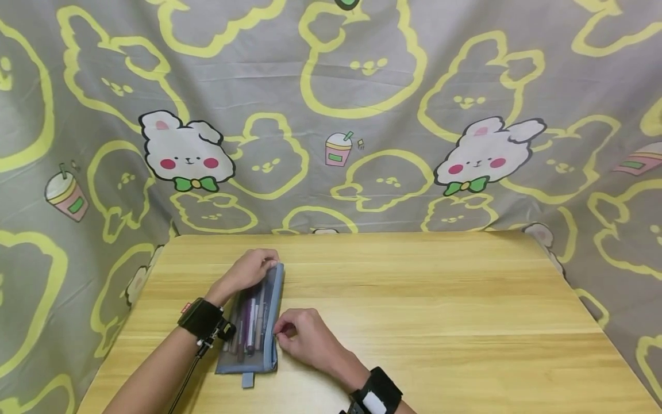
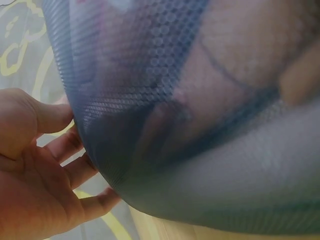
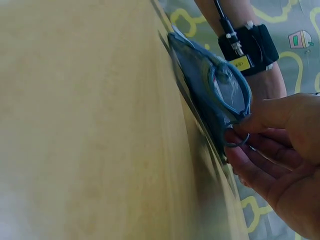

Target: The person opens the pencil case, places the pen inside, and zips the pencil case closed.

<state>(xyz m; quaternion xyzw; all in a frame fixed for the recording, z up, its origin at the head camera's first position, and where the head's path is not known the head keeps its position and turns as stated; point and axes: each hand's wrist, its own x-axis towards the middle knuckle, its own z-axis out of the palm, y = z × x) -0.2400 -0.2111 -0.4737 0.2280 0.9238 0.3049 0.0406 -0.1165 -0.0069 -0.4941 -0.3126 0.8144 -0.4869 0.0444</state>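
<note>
A blue-grey mesh pencil case (image 1: 240, 359) stands on the table, its zipper edge turned to the right. Several pens (image 1: 250, 325) show through the mesh. At the far end, my left hand (image 1: 254, 267) grips the case's top corner; up close in the left wrist view, thumb and fingers (image 2: 55, 117) lie along the mesh. My right hand (image 1: 307, 339) pinches the zipper pull (image 3: 237, 145), a small looped ring, partway along the zipper. In the right wrist view, the zipper's blue edges (image 3: 247, 90) gape apart beside the pinching fingertips.
The wooden table (image 1: 439, 316) stretches off to the right of the case. A grey curtain (image 1: 289, 86) with yellow cartoon outlines hangs behind it and at both sides. A fabric tab (image 1: 248, 380) sticks out at the case's near end.
</note>
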